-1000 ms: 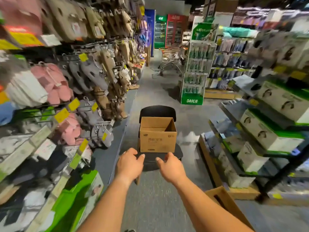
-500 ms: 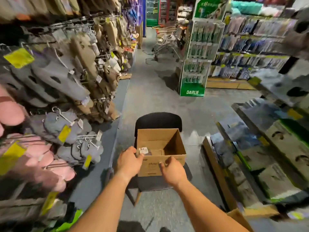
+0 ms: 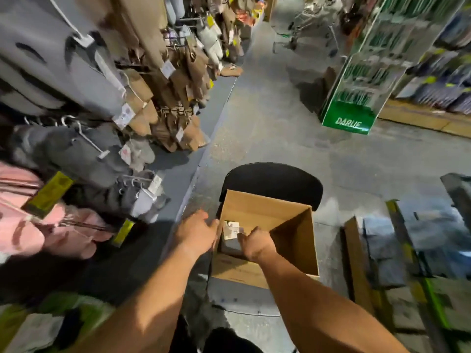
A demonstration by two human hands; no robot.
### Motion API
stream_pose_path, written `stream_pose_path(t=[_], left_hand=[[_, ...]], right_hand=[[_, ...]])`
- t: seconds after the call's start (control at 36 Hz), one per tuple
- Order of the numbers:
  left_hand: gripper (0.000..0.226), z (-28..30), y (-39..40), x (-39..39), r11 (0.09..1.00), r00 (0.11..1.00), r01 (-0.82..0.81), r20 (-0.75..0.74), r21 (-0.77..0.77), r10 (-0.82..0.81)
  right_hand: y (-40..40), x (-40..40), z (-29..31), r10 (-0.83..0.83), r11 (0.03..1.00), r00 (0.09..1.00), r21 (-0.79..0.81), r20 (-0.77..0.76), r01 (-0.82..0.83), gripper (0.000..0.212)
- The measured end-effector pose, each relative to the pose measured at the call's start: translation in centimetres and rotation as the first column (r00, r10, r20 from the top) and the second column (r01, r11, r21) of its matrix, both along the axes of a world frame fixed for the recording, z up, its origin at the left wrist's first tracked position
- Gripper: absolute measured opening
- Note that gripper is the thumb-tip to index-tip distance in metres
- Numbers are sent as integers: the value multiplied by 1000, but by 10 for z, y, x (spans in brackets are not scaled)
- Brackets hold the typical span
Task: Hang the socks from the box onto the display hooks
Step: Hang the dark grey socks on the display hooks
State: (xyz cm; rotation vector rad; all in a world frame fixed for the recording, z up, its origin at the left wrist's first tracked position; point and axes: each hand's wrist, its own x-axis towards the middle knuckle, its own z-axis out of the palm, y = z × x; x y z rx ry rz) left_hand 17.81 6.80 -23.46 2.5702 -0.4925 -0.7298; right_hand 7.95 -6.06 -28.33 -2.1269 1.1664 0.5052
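An open cardboard box [image 3: 293, 240] stands on a black chair [image 3: 275, 179] in the aisle. Inside it, against the left wall, lies a dark grey sock pack [image 3: 230, 242] with a white label. My right hand [image 3: 254, 242] reaches into the box with its fingers curled down round that pack. My left hand [image 3: 196, 230] is outside the box, its fingers fairly straight and touching the left wall near the rim. The display hooks [image 3: 89, 141] stick out of the rack on the left, loaded with grey, brown and pink socks.
The sock rack's grey base shelf [image 3: 193, 149] runs along the left of the aisle. A green DARLIE stand [image 3: 349, 118] is ahead on the right, with a shopping cart [image 3: 305, 26] beyond it. Low shelves with packaged goods [image 3: 420, 238] are close on the right.
I have stepped closer and now look down into the box. My right hand went from the front wall into the box onto the sock pack. My left hand slid to the left wall.
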Motion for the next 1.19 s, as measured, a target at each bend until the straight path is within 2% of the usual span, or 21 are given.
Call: stream_pose_path(t=[0.11, 0.25, 0.36, 0.39, 0.53, 0.64, 0.75, 0.83, 0.89, 0.94, 1.0, 1.06, 1.14, 1.19], left_hand=[[45, -41, -20, 25, 1000, 999, -1, -37, 2, 1], [46, -98, -40, 54, 1000, 999, -10, -43, 3, 10], [44, -140, -51, 71, 1000, 997, 3, -74, 8, -3], [45, -149, -51, 74, 1000, 996, 3, -87, 8, -3], [46, -181, -51, 86, 1000, 989, 4, -148, 14, -2], [44, -189, -48, 89, 1000, 986, 20, -166, -6, -21], [46, -187, -50, 93, 1000, 986, 7, -168, -23, -10], [41, -182, -53, 96, 999, 985, 9, -171, -31, -14], [43, -178, -55, 97, 999, 985, 5, -171, -33, -10], [45, -172, -56, 97, 999, 986, 0, -165, -33, -5], [45, -160, -57, 95, 999, 986, -6, -166, -37, 0], [43, -143, -59, 92, 999, 986, -12, -168, -48, 4], [43, -109, -64, 85, 997, 988, -12, -156, -73, 1], [47, -82, -69, 79, 994, 984, -26, -178, -110, 6]], right_hand=[[-17, 31, -59, -57, 991, 995, 119, -81, 67, 54], [-31, 69, -137, -88, 962, 992, 252, -96, 109, 58], [-51, 87, -207, -153, 940, 979, 287, -134, 186, 87], [-57, 90, -226, -157, 931, 978, 311, -140, 194, 87], [-54, 98, -247, -253, 852, 960, 443, -119, 279, 52], [-55, 100, -250, -273, 896, 960, 348, -57, 275, 35], [-65, 101, -268, -354, 812, 929, 456, -112, 364, 87], [-78, 92, -317, -420, 770, 905, 499, -72, 398, 95], [-75, 87, -297, -454, 737, 887, 522, -91, 430, 90], [-72, 84, -277, -507, 707, 858, 529, -84, 469, 67], [-64, 78, -227, -516, 711, 856, 534, -45, 457, 59], [-62, 68, -184, -523, 716, 852, 551, 17, 429, 56], [-68, 48, -123, -569, 673, 815, 632, 111, 384, 46], [-75, 39, -79, -555, 695, 799, 657, 230, 293, 40]])
